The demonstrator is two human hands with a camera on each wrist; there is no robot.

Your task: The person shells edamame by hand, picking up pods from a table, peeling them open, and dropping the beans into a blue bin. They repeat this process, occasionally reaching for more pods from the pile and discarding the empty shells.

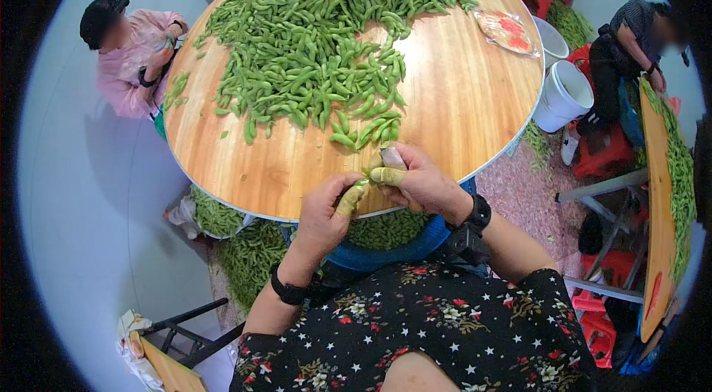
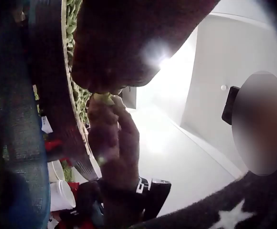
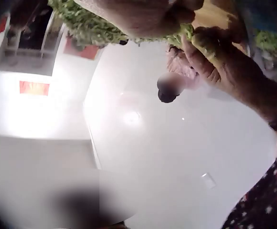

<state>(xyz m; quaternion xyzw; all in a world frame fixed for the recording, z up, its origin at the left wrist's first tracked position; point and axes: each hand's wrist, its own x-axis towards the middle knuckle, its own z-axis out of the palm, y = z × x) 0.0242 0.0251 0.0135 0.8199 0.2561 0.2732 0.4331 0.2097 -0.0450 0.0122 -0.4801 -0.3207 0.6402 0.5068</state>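
left hand (image 1: 325,212): fingers curled, pinching one end of a green pod (image 1: 365,181)
right hand (image 1: 415,180): pinching its other end
table (image 1: 460,95): heaped pods (image 1: 311,36)

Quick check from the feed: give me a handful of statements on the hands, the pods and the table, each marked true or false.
1. Both hands pinch one green pod between them. True.
2. The pod pile lies on a square metal table. False: the table is round and wooden.
3. The thumbs wear greenish covers. True.
4. The white bucket stands on the tabletop. False: it stands on the floor beside the table.
5. The basin below the table edge is blue. True.
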